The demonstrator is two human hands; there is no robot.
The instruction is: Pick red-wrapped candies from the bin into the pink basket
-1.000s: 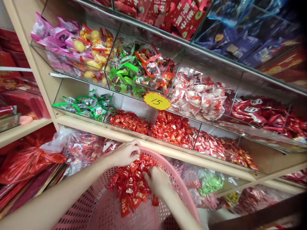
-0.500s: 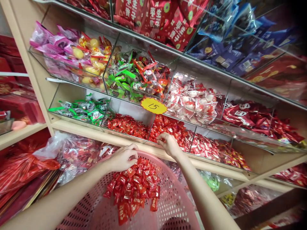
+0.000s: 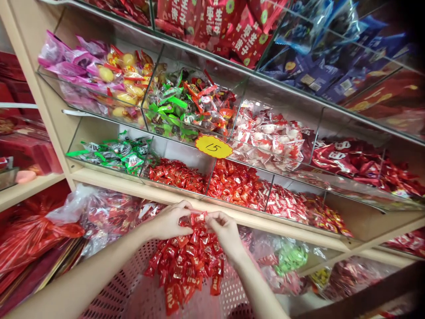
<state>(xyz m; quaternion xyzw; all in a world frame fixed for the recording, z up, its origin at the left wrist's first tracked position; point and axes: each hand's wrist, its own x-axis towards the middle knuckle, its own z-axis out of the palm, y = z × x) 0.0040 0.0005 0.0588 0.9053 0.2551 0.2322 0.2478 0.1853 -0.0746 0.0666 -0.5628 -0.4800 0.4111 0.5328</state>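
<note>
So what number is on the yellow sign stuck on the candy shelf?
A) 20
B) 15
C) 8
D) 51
B: the yellow sign clipped to the front of the clear candy bins, just above the red candies, has 15 handwritten on it.

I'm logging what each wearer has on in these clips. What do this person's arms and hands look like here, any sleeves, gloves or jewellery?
Both forearms are bare as far as the picture shows, with no sleeve edge in view. The left hand and the right hand wear no gloves. No watch, bracelet or ring shows on either wrist or on the fingers that can be seen. Nails look short and unpainted, though they are small in the picture.
</note>
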